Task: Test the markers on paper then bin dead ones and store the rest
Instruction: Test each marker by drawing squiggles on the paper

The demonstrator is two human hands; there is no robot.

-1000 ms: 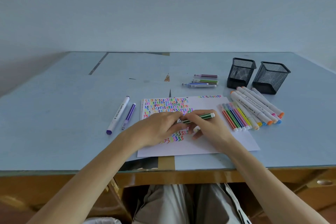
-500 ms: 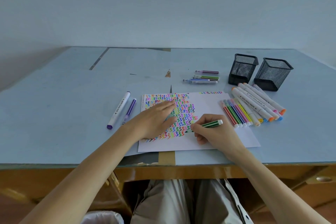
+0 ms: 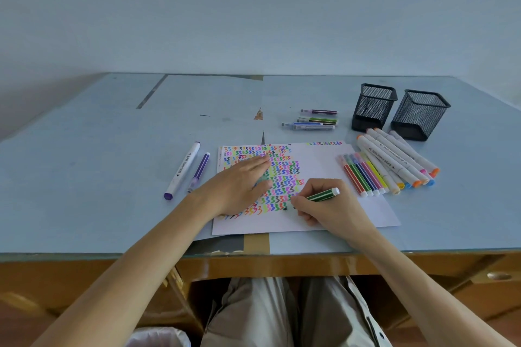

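Gripping a green striped marker (image 3: 322,195), the right hand (image 3: 328,207) has thumb and fingers curled round the barrel, white end cap pointing up and right, tip down at the paper (image 3: 324,166) beside the lowest rows of squiggles. The tip itself is hidden behind the fingers, so contact with the sheet looks likely but cannot be confirmed.

Left hand (image 3: 239,187) lies flat on the left half of the paper, fingers straight and together, palm down over the coloured zigzag marks. Something pale green shows under the palm; too blurred to name.

Paper sits near the desk's front edge, its upper left covered in rows of multicoloured wavy marks; a second sheet peeks out along the top edge.

Right of the paper: a row of slim striped markers (image 3: 362,175), lying side by side with white ends toward the person, partly on the sheet. Just beside them, a fan of thick white twin-tip markers (image 3: 394,159) with coloured end caps.

Behind those, two black mesh pen cups (image 3: 373,107) stand upright, close together.

Beyond the paper's top edge, a small cluster of slim markers (image 3: 315,121) lies crosswise.

Left of the paper: one thick white marker with purple cap (image 3: 183,169) and one slim purple marker (image 3: 199,170), parallel, nearly touching.

Blue desk top (image 3: 98,163); white-lined waste bin (image 3: 158,336) below the front edge, by the person's knee.
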